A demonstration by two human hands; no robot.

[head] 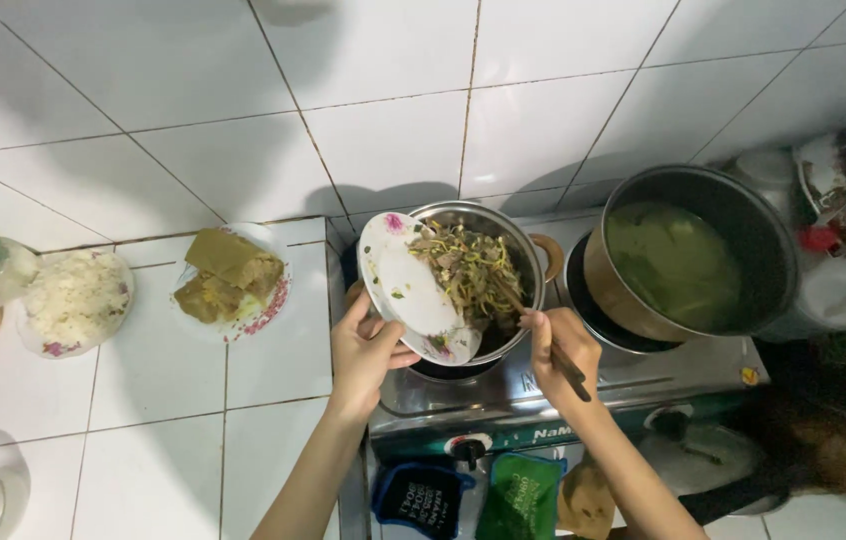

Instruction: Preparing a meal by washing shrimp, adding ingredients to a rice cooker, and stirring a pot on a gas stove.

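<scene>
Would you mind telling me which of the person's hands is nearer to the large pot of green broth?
Right. The right hand, holding chopsticks, sits just left of the large pot. The left hand holds the tilted plate farther left, beyond the small pot.

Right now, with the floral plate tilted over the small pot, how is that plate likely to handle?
The plate looks stiff and probably breakable. Its glossy, sauce-streaked face seems slippery, which may make the left hand grip at its lower rim less secure. Food heaped on the far side likely pulls it downward.
</scene>
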